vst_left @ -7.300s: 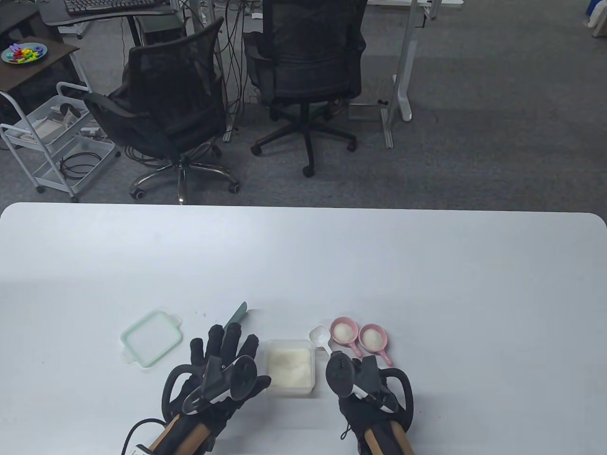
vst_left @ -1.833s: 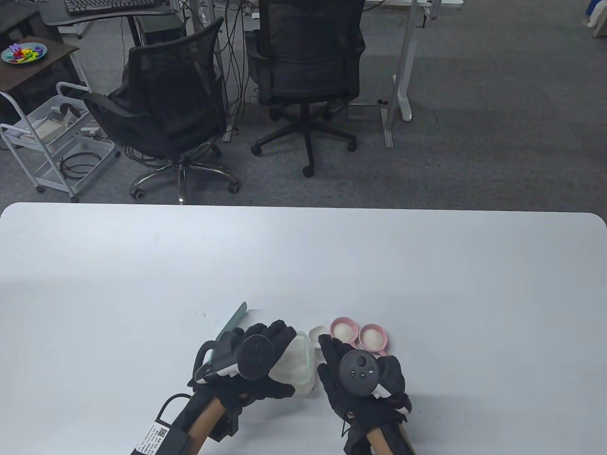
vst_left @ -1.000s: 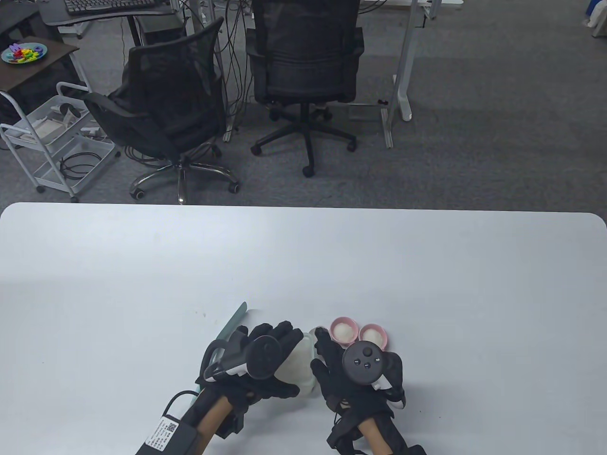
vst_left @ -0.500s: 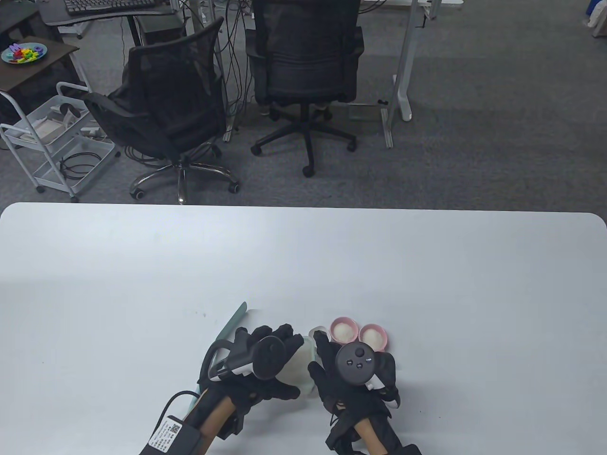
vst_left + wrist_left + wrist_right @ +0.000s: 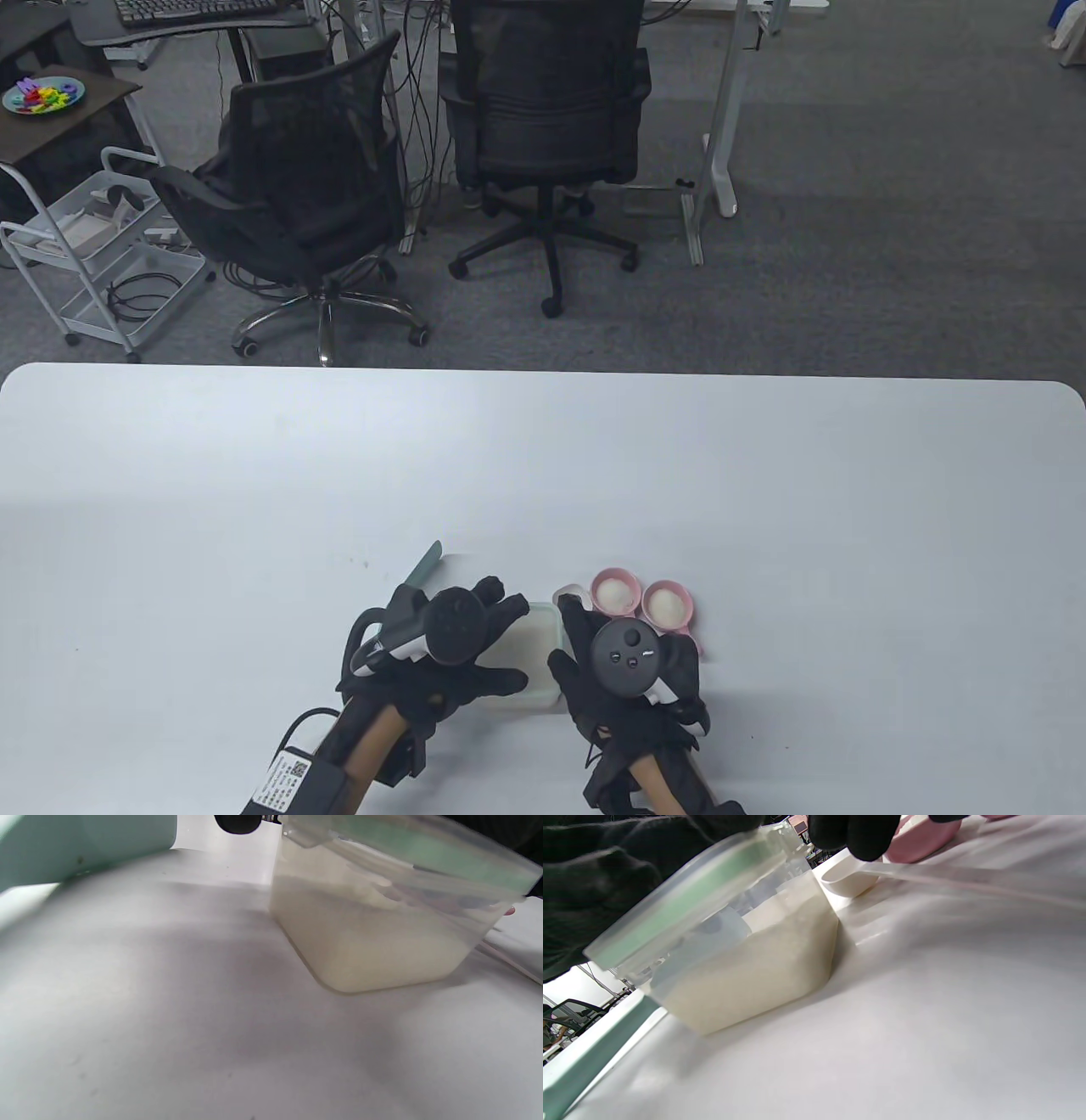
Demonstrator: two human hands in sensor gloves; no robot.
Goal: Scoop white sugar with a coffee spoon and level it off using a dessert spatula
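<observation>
On a white table [image 5: 764, 509], a green spatula [image 5: 422, 567] lies left of a clear tub [image 5: 373, 938] of white sugar. The left hand [image 5: 441, 645] presses its green-rimmed lid [image 5: 683, 906] down, fingers spread; the right hand [image 5: 624, 671] grips the tub's side. A white spoon [image 5: 848, 878] and two pink scoops [image 5: 640, 598] sit right.

Both hands wear black fabric gloves; the left hand [image 5: 441, 662] and right hand [image 5: 628, 688] each carry a round black tracker with a white underside strapped on the back. The right tracker shows small buttons on its face. A black cable runs along the left forearm to a black box bearing a white label with a printed code.
</observation>
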